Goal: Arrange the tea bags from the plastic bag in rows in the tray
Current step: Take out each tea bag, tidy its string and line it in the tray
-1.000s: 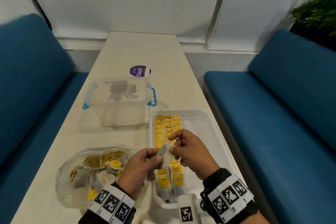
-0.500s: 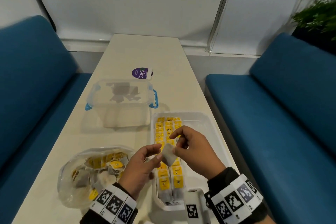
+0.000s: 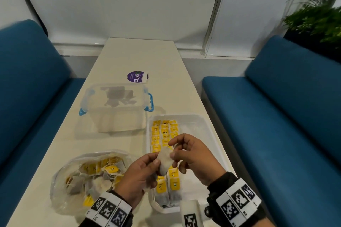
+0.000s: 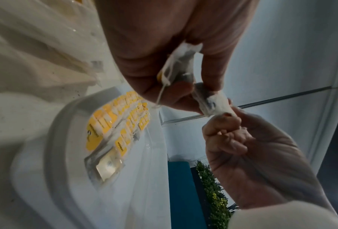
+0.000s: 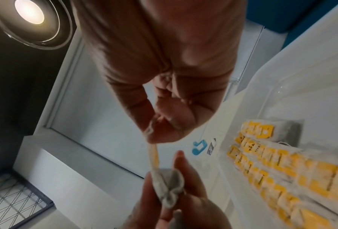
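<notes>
Both hands hold one white tea bag (image 3: 164, 160) above the near left part of the white tray (image 3: 209, 131). My left hand (image 3: 156, 159) grips its lower end between thumb and fingers. My right hand (image 3: 172, 150) pinches its upper edge. In the left wrist view the tea bag (image 4: 183, 69) trails a string, and the right hand (image 4: 225, 115) pinches its tip. The right wrist view shows the bag (image 5: 168, 186) stretched between the two hands. Yellow-tagged tea bags (image 3: 164, 134) lie in rows along the tray's left side. The plastic bag (image 3: 88, 177) with several tea bags lies to the left.
A clear lidded box with blue clips (image 3: 116, 107) stands behind the plastic bag and left of the tray's far end. A purple round lid (image 3: 137, 77) lies further back. Blue benches (image 3: 276, 116) flank the narrow table. The tray's right half (image 3: 199, 134) is bare.
The tea bag has turned from edge-on to its broad side between the hands. Both hands stay together over the tray's near part.
</notes>
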A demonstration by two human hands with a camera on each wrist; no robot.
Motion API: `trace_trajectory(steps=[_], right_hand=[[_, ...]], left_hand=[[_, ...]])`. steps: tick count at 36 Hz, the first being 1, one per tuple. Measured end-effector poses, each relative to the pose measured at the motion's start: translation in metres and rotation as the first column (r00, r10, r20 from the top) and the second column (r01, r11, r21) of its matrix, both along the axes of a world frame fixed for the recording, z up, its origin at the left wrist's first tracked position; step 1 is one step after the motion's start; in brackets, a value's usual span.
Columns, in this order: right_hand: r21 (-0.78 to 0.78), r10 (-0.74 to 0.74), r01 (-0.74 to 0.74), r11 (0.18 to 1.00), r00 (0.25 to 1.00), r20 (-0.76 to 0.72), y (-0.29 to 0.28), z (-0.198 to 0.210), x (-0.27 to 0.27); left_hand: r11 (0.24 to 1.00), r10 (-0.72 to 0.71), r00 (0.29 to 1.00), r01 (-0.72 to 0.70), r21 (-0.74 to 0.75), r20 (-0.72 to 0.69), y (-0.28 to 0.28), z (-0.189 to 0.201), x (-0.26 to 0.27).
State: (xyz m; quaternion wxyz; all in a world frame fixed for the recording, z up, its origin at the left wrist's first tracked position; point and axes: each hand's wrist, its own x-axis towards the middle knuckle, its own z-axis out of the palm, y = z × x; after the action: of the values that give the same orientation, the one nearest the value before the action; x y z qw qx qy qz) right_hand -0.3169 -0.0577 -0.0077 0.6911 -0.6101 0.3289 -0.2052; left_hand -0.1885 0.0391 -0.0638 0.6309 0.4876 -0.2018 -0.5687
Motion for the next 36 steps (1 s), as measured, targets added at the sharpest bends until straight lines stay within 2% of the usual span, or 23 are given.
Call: trace_trajectory(steps=[3, 7, 13, 17, 21, 24, 27, 31, 36], right_hand=[[0.057, 0.008, -0.01, 0.998, 0.999, 0.033, -0.001, -0.001, -0.004], [0.197, 0.069, -0.094, 0.976, 0.989, 0.128, -0.004, 0.0, -0.01], [0.028, 0.264, -0.263, 0.964, 0.963, -0.049, -0.017, -0.005, -0.016], [-0.035, 0.311, -0.315, 0.949, 0.947, -0.082, -0.027, -0.006, -0.021], [-0.085, 0.27, -0.281, 0.956, 0.955, -0.119, -0.041, -0.009, -0.02], [-0.053, 0.139, -0.147, 0.988, 0.982, -0.129, -0.057, -0.017, -0.017], [-0.06, 0.004, -0.017, 0.998, 0.979, -0.203, -0.077, -0.024, -0.011], [-0.181, -0.012, -0.063, 0.982, 0.923, -0.385, -0.099, -0.034, 0.0], [-0.288, -0.042, -0.155, 0.945, 0.816, -0.577, -0.117, -0.062, 0.021]], left_hand=[[1.0, 0.009, 1.0, -0.009, -0.007, -0.007, -0.002, 0.0, -0.001], [1.0, -0.018, 1.0, 0.018, -0.01, -0.009, -0.005, -0.003, 0.0], [0.994, -0.109, 0.992, 0.109, -0.007, -0.065, -0.013, -0.002, -0.003], [0.989, -0.14, 0.986, 0.142, 0.025, -0.086, -0.019, 0.0, -0.005], [0.991, -0.117, 0.989, 0.122, 0.059, -0.092, -0.027, 0.0, -0.007], [0.991, -0.034, 0.995, 0.046, 0.123, -0.093, -0.035, -0.002, -0.006], [0.985, 0.041, 0.996, -0.027, 0.173, -0.078, -0.038, -0.008, -0.004], [0.972, 0.096, 0.994, -0.084, 0.221, -0.046, -0.039, -0.013, -0.002], [0.964, 0.129, 0.991, -0.118, 0.237, -0.031, -0.036, -0.015, -0.003]])
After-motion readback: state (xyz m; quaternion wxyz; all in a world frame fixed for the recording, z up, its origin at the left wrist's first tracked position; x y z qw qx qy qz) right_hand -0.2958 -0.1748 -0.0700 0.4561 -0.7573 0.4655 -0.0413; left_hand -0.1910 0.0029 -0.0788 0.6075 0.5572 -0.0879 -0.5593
